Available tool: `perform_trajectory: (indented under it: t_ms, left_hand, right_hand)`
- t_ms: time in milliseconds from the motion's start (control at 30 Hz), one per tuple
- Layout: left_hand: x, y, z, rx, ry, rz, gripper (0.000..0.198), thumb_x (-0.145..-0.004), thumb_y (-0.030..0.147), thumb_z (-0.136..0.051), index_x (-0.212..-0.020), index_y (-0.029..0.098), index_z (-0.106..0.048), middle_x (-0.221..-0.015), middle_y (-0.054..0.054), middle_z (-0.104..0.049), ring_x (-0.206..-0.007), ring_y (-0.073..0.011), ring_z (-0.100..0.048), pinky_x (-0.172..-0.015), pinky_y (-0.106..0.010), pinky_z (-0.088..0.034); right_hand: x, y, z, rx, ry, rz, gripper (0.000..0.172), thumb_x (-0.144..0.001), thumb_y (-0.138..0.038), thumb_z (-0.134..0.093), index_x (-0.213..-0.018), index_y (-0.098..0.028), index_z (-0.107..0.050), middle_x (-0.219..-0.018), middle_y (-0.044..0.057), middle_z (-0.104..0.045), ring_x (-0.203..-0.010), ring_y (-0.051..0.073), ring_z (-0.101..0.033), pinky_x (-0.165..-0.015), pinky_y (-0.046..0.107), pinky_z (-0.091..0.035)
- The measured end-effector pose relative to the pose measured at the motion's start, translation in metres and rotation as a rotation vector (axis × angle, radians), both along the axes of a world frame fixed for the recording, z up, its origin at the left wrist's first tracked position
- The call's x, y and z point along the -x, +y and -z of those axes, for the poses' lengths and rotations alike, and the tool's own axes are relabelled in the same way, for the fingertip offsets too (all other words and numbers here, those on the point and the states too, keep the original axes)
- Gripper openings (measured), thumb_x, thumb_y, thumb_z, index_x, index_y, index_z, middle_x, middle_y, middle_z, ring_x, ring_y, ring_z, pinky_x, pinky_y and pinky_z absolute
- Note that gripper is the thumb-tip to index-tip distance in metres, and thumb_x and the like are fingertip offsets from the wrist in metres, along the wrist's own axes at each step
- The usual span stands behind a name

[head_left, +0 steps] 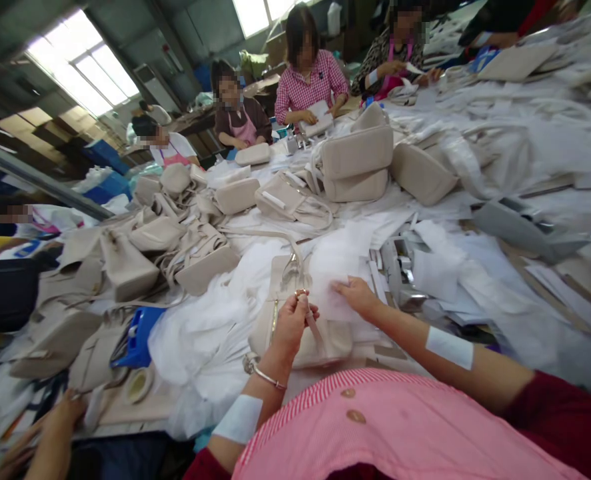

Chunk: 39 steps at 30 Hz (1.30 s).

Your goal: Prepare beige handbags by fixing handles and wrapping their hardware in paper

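A beige handbag (338, 340) lies flat in front of me, with a gold zipper (274, 315) along its left part. My left hand (291, 321) is closed on the bag's strap (316, 337), near a gold metal fitting at the fingertips. Thin, translucent white wrapping sheet (339, 257) covers the upper right of the bag. The edge of that sheet is pinched between the thumb and fingers of my right hand (358, 298). Part of the strap runs up past my left hand to a shiny metal piece (292, 264).
Beige bags (130, 267) heap up on the left, and more (358, 160) stand beyond. A blue tape dispenser (139, 337) sits left, near a co-worker's hand (68, 410). Grey pieces and papers (525, 223) litter the right. Several co-workers (310, 73) sit across the table.
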State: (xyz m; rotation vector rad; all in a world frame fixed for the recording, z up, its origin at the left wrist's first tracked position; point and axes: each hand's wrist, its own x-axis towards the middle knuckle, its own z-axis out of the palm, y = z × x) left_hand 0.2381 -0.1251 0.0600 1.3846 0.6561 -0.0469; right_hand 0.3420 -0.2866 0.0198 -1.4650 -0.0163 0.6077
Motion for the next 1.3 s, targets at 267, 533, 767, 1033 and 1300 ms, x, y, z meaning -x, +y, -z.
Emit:
perform_trajectory:
  t_ms: [267, 533, 767, 1033, 1300]
  left_hand:
    - [-0.006, 0.005, -0.011, -0.682, -0.183, 0.138, 0.022, -0.084, 0.034, -0.064, -0.098, 0.023, -0.077, -0.136, -0.009, -0.05, -0.127, -0.026, -0.047, -0.108, -0.037, -0.039]
    - [-0.018, 0.025, -0.005, -0.442, -0.073, 0.069, 0.06, -0.076, 0.037, -0.075, -0.131, 0.023, -0.059, -0.115, -0.008, -0.066, -0.106, -0.0241, -0.061, -0.097, -0.036, -0.047]
    - [-0.023, 0.031, 0.015, -0.294, -0.042, -0.038, 0.062, -0.071, 0.044, -0.077, -0.123, 0.015, -0.062, -0.099, -0.009, -0.073, -0.089, -0.0229, -0.066, -0.078, -0.031, -0.052]
    - [-0.029, 0.036, 0.024, -0.458, -0.125, 0.051, 0.042, -0.09, 0.05, -0.049, -0.105, 0.019, -0.074, -0.095, -0.008, -0.075, -0.091, -0.022, -0.067, -0.082, -0.03, -0.05]
    - [-0.024, 0.034, 0.008, -0.181, -0.153, 0.101, 0.032, -0.079, 0.039, -0.067, -0.102, 0.017, -0.073, -0.096, -0.006, -0.074, -0.09, -0.021, -0.066, -0.085, -0.032, -0.051]
  right_hand:
    - [0.017, 0.021, -0.005, -0.301, 0.157, -0.393, 0.04, -0.069, -0.048, -0.077, -0.09, -0.014, -0.072, -0.08, 0.004, -0.072, -0.069, 0.017, -0.063, -0.068, 0.03, -0.049]
    - [0.014, 0.031, 0.0, -0.499, 0.348, -0.474, 0.047, -0.072, -0.05, -0.075, -0.102, -0.015, -0.07, -0.084, 0.007, -0.073, -0.075, 0.021, -0.068, -0.079, 0.036, -0.052]
    - [0.007, 0.047, -0.002, -0.365, 0.29, -0.345, 0.041, -0.069, -0.046, -0.078, -0.094, -0.014, -0.072, -0.078, 0.005, -0.073, -0.068, 0.017, -0.065, -0.07, 0.031, -0.05]
    - [-0.003, 0.055, -0.013, -0.261, 0.125, -0.28, 0.036, -0.064, -0.039, -0.081, -0.086, -0.013, -0.073, -0.073, 0.001, -0.07, -0.064, 0.014, -0.059, -0.065, 0.027, -0.045]
    - [-0.002, 0.053, -0.013, -0.194, 0.202, -0.219, 0.033, -0.064, -0.043, -0.079, -0.075, -0.013, -0.07, -0.063, 0.0, -0.066, -0.053, 0.013, -0.053, -0.053, 0.025, -0.041]
